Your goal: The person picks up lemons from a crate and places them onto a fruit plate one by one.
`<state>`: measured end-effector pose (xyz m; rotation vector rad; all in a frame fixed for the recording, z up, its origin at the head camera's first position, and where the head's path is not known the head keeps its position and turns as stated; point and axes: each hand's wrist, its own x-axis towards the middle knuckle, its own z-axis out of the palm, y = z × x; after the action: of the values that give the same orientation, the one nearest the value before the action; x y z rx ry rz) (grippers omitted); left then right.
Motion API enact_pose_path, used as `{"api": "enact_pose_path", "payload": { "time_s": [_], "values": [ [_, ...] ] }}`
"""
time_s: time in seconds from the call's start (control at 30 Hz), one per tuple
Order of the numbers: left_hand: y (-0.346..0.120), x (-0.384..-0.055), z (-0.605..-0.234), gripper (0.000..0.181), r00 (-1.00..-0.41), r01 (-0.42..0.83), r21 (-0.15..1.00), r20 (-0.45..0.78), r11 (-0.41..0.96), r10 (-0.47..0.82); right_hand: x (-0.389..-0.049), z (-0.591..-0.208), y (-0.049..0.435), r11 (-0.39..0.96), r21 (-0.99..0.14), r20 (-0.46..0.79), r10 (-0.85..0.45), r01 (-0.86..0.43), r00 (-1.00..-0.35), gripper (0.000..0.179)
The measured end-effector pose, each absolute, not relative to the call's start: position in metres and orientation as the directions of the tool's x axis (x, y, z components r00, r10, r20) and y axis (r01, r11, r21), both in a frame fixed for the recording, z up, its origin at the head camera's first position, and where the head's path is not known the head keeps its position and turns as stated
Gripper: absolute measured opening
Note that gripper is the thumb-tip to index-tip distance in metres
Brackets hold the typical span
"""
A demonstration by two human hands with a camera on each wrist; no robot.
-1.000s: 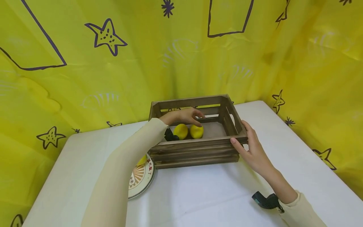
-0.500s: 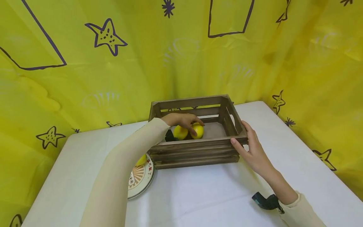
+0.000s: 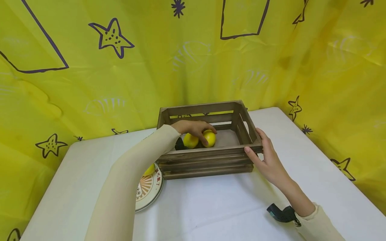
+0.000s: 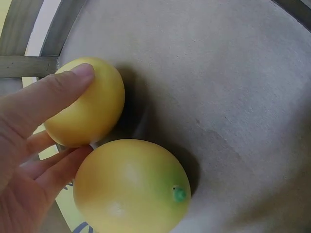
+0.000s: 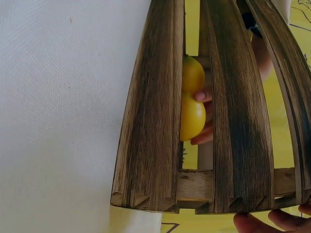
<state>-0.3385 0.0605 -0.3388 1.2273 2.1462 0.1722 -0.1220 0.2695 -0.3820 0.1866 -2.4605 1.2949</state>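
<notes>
A slatted wooden crate [image 3: 208,164] stands on the white table with two smooth yellow lemons in it. My left hand [image 3: 196,128] reaches in over the crate's left part and grips the right-hand lemon [image 3: 211,138]. In the left wrist view the thumb lies across the top of this lemon [image 4: 104,109], and fingers curl under its far side. Right beside it lies the other lemon [image 4: 131,189], showing a green stem nub. My right hand [image 3: 269,162] holds the crate's right front corner, thumb on the front rim and fingers along the right side.
At the crate's front left, a patterned round plate [image 3: 153,192] bears another yellow fruit [image 3: 149,170], partly hidden by the left sleeve. A black camera [image 3: 281,213] sits on the right wrist. The yellow curtain [image 3: 193,67] hangs just behind the table.
My left hand has come down from above the lemons and closed its fingers round the right-hand one. The right hand stays at the crate's corner.
</notes>
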Motion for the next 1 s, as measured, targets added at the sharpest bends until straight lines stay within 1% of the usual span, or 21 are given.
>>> {"api": "enact_pose_path", "payload": {
  "time_s": [0.1, 0.4, 0.63, 1.0],
  "values": [
    [0.061, -0.3394, -0.3398, 0.063, -0.35, 0.73, 0.411, -0.461, 0.546, 0.815, -0.1213, -0.3813, 0.2698, 0.571, -0.775, 0.361, 0.047, -0.271, -0.931, 0.072],
    [0.0679, -0.3418, -0.3418, 0.06, -0.32, 0.771, 0.387, -0.452, 0.506, 0.833, -0.1202, -0.3801, 0.2725, 0.579, -0.771, 0.362, 0.059, -0.264, -0.93, 0.072],
    [0.0643, -0.3428, -0.3449, 0.062, -0.27, 0.751, 0.451, -0.456, 0.482, 0.848, -0.1213, -0.381, 0.2707, 0.587, -0.766, 0.351, 0.043, -0.261, -0.935, 0.072],
    [0.0624, -0.3405, -0.3453, 0.056, -0.239, 0.668, 0.554, -0.473, 0.497, 0.848, -0.1212, -0.3804, 0.2703, 0.589, -0.766, 0.344, 0.04, -0.256, -0.938, 0.072]
  ]
}}
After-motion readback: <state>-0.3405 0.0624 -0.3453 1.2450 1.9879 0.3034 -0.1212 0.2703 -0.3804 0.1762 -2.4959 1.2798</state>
